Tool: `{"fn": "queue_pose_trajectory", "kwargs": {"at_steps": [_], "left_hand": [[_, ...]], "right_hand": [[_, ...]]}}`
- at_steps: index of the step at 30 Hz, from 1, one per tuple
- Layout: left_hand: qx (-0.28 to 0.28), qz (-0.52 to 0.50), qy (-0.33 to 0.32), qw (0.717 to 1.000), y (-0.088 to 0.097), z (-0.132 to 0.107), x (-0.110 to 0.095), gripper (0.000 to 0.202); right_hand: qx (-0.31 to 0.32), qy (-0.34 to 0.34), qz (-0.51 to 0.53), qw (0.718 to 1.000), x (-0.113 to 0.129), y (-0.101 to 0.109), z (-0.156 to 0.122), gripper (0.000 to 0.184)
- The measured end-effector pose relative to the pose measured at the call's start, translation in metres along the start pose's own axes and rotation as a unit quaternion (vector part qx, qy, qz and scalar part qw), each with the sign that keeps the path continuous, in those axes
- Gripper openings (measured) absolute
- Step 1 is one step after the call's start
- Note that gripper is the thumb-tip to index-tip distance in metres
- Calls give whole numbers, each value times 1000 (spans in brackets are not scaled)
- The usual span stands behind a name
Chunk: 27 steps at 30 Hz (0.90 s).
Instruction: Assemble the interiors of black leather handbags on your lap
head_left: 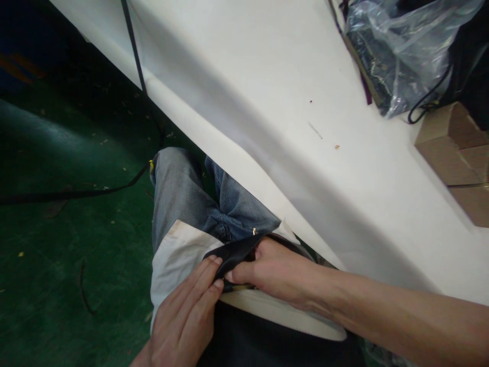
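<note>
Your left hand (191, 300) pinches the edge of a soft black leather-like pouch (239, 251), whose brass-toothed zip (242, 287) lies apart just right of that grip. Further right, your right hand (277, 265) is inside the mouth, fingers hidden, contents and hold cannot be told; opening looks done, handwork inside seems unfinished, zip not yet closed.

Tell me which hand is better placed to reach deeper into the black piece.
Probably the right hand: it reaches inside the black piece, most fingers hidden, by the brass zipper. The left hand is at the edge, better placed for steadying.
</note>
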<state>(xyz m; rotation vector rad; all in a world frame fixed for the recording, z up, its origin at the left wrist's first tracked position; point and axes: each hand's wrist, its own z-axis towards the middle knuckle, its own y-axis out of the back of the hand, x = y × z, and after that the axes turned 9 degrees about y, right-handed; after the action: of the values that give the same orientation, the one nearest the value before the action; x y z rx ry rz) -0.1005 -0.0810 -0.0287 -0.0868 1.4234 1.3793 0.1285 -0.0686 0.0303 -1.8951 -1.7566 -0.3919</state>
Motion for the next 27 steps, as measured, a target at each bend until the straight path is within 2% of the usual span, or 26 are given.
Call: {"fn": "queue_pose_trajectory", "kwargs": {"at_steps": [4,7,11,18,23,27], "left_hand": [[-7,10,-5,1000,1,-1,-1,29],[12,20,-3,1000,5,-1,-3,30],[18,26,1,1000,6,-3,-5,31],[0,17,-11,1000,-2,-13,-3,28],[19,-1,-22,1000,2,-13,-2,24],[49,-12,-56,997,6,-6,3,25]], "right_hand": [[-15,-13,-13,1000,0,-2,1,11],[-31,-18,-21,999,2,-4,2,12],[-15,-7,-33,999,2,-5,2,11],[4,-7,-65,998,0,0,1,10],[29,-43,-68,996,12,6,-2,12],[30,-70,-103,992,23,11,-1,14]]}}
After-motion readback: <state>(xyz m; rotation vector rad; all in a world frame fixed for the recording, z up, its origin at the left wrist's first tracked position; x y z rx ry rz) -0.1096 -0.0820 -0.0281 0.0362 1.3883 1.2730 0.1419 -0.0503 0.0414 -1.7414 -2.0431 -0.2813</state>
